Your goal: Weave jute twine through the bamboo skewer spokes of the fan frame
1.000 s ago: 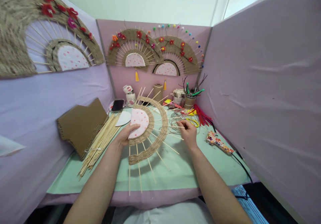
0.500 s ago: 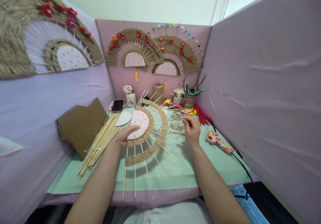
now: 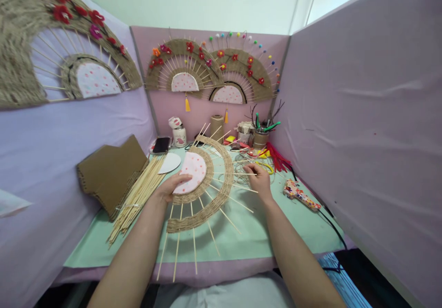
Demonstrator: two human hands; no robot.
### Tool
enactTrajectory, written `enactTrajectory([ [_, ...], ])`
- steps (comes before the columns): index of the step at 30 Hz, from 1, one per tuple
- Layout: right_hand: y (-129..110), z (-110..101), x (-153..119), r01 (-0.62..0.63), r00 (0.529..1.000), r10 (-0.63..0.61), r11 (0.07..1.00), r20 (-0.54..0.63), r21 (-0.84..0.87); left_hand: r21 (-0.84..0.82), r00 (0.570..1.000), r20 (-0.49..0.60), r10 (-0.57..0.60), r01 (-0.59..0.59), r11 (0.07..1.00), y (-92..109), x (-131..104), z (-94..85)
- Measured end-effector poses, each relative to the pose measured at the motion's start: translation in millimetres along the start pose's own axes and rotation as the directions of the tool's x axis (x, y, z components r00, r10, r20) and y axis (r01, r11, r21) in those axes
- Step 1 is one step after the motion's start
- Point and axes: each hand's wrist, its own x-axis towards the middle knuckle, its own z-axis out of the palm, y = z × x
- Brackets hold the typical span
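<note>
My left hand [image 3: 174,183] grips a half-round fan frame [image 3: 226,186] by its pink-dotted centre [image 3: 192,172], the thumb lying on top. Two curved bands of brown twine cross the frame's thin sticks, which spread out to the right and toward me. At the right-hand stick ends, my right hand [image 3: 259,180] is closed in a pinch. What sits between its fingertips is too fine to make out. Loose twine [image 3: 240,166] lies tangled on the table just behind those fingers.
A stick bundle [image 3: 138,197], cardboard [image 3: 110,170] and a white half-disc [image 3: 170,163] lie on the left. To the right rests a patterned glue gun [image 3: 300,195] with a cord. A twine spool [image 3: 217,128], jar [image 3: 179,135] and tool pot [image 3: 260,138] stand behind. Finished fans [image 3: 184,59] hang on the panels.
The fan frame has turned slightly clockwise, its near sticks swinging left. My right hand has moved down and left, closer to the outer band; yellow-handled scissors now show behind it.
</note>
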Motion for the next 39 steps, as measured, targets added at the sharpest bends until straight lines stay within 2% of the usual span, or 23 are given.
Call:
enactTrajectory([
  [3,1.2,5.3,-2.6,-0.036,0.992,0.033,0.999,0.121,0.024,0.001,0.997,0.08,-0.009,0.009,1.0,-4.3,-0.3,2.3],
  [6,2.9,7.6,-3.3,-0.048,0.986,0.044,0.999,0.159,0.024,0.018,0.99,0.138,-0.009,0.006,1.0,-7.4,-0.5,3.8],
  [12,6.8,5.4,-0.5,0.007,1.0,-0.007,0.999,-0.01,0.039,-0.006,0.995,0.103,0.002,-0.001,1.0,-4.4,-1.7,0.3],
  [18,6.6,2.2,2.1,0.05,0.996,-0.053,0.998,-0.066,-0.048,0.013,0.995,0.096,-0.016,0.015,1.0,-2.8,-2.7,-0.4],
  [26,-3.3,-3.3,1.4,-0.075,0.98,0.077,0.997,-0.184,0.017,0.016,0.996,0.089,-0.015,0.014,1.0,-0.3,-7.6,3.2],
  [30,-4.6,-4.9,1.6,-0.092,0.962,0.099,0.995,-0.256,0.038,0.012,0.996,0.09,-0.023,0.022,1.0,2.8,-11.2,7.9],
  [34,-1.0,-6.5,2.0,-0.044,0.947,0.059,0.997,-0.315,0.056,0.027,0.998,0.062,-0.02,0.018,0.999,4.0,-11.1,8.6],
  [39,3.6,-12.1,5.9,0.062,0.927,-0.069,0.998,-0.369,-0.031,0.056,0.994,0.099,-0.045,0.039,0.998,2.8,-9.0,4.7],
])
